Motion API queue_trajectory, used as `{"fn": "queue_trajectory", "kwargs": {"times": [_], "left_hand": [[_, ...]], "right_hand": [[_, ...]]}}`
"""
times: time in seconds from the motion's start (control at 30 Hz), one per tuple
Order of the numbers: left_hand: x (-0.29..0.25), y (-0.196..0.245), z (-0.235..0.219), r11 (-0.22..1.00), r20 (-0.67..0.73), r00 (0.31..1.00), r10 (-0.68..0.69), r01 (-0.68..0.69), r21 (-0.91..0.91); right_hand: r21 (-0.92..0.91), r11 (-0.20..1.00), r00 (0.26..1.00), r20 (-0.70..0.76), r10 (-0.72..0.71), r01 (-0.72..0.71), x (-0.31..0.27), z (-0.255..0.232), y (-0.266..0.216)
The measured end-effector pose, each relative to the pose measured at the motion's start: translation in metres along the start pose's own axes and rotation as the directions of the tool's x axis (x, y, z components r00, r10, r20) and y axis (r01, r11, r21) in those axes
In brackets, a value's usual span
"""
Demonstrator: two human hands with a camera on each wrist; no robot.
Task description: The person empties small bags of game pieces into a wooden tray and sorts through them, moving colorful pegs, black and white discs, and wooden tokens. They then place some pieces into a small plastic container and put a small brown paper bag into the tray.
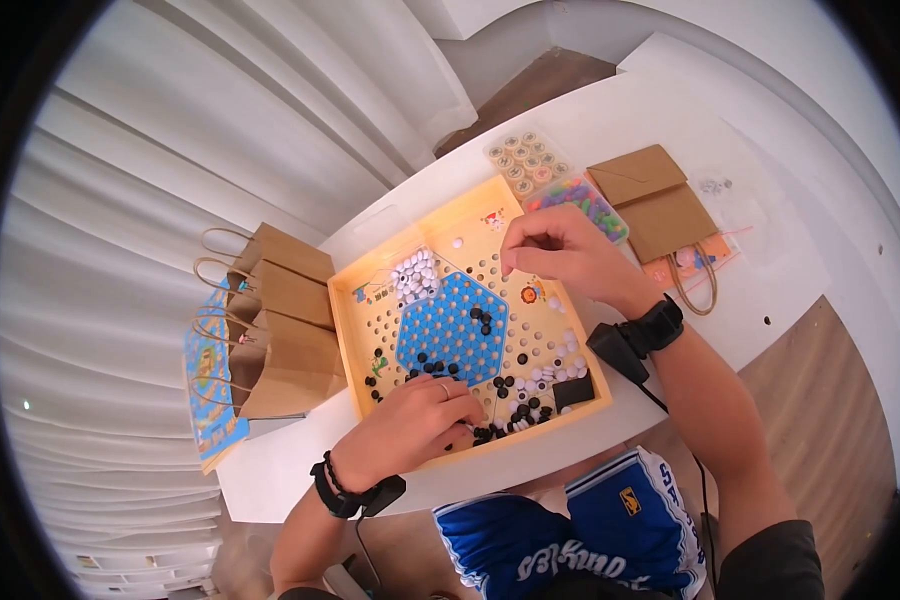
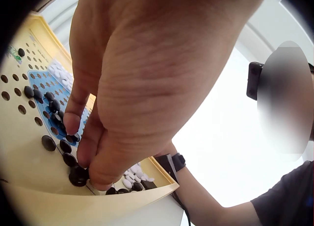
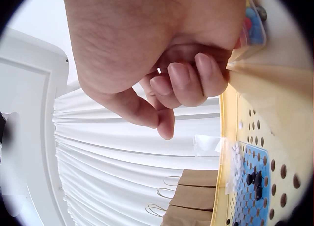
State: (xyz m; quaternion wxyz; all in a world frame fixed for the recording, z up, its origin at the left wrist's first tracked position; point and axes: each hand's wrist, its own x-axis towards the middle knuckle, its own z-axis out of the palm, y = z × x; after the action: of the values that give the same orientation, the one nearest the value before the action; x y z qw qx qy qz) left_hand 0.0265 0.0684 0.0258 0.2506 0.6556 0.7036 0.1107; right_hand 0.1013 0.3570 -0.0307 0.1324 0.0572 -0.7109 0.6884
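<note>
A wooden game board [image 1: 345, 345] with raised edges and rows of holes has a blue hexagon [image 1: 440, 320] in its middle. My left hand [image 1: 410, 425] is bent over the front edge; in the left wrist view its thumb and forefinger close at a black go stone [image 2: 77, 177]. More black stones [image 2: 54, 106] lie beside these fingers and on the hexagon. My right hand [image 1: 570, 250] hovers over the far right of the board. Its fingers [image 3: 180, 81] are curled toward the palm, thumb and forefinger tips together, with nothing visible between them; the inner palm is hidden.
White stones [image 1: 415, 275] fill a clear tray on the board's left. Mixed stones and a dark block [image 1: 572, 391] occupy the near right corner. Paper bags [image 1: 305, 340] stand left; a flat paper bag [image 1: 655, 200] and a box of colourful pegs [image 1: 580, 205] lie right.
</note>
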Motion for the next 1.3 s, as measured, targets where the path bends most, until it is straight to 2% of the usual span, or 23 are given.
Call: {"fn": "queue_trajectory", "kwargs": {"times": [0.1, 0.2, 0.27, 0.33, 0.6, 0.7, 0.83, 0.9, 1.3], "left_hand": [[0.0, 0.0, 0.0, 0.999, -0.02, 1.0, -0.006, 0.007, 0.034], [0.0, 0.0, 0.0, 0.998, -0.048, 0.999, -0.004, 0.007, 0.06], [0.001, 0.002, -0.001, 0.997, -0.061, 0.998, -0.007, 0.011, 0.074], [0.002, 0.004, -0.001, 0.996, -0.072, 0.997, -0.006, 0.012, 0.088], [0.028, 0.017, 0.002, 0.989, -0.267, 0.962, 0.064, -0.025, 0.149], [0.043, 0.019, 0.006, 0.98, -0.282, 0.955, 0.09, -0.034, 0.198], [0.056, 0.016, 0.012, 0.967, -0.246, 0.96, 0.137, -0.075, 0.245], [0.059, 0.015, 0.014, 0.958, -0.167, 0.978, 0.123, -0.074, 0.277], [0.062, 0.014, 0.008, 0.97, -0.053, 0.99, 0.13, -0.116, 0.216]], "right_hand": [[0.039, 0.999, 0.999, 0.008, -0.033, 0.033, 0.001, -0.001, 0.001], [0.027, 1.0, 1.0, 0.006, -0.008, 0.007, 0.0, 0.001, -0.001], [0.086, 0.994, 0.996, -0.065, -0.056, 0.061, 0.001, 0.005, 0.004], [0.075, 0.996, 0.996, -0.069, -0.05, 0.056, 0.002, 0.005, 0.004], [0.06, 0.997, 0.997, -0.066, -0.044, 0.048, 0.002, 0.004, 0.004], [0.053, 0.998, 0.997, -0.07, -0.043, 0.046, 0.001, 0.005, 0.002], [0.033, 0.998, 0.997, -0.062, -0.054, 0.056, 0.002, 0.004, 0.005], [0.016, 0.998, 0.997, -0.058, -0.052, 0.053, 0.002, 0.004, 0.006], [-0.007, 0.999, 0.996, -0.071, -0.045, 0.045, 0.001, 0.004, 0.003]]}}
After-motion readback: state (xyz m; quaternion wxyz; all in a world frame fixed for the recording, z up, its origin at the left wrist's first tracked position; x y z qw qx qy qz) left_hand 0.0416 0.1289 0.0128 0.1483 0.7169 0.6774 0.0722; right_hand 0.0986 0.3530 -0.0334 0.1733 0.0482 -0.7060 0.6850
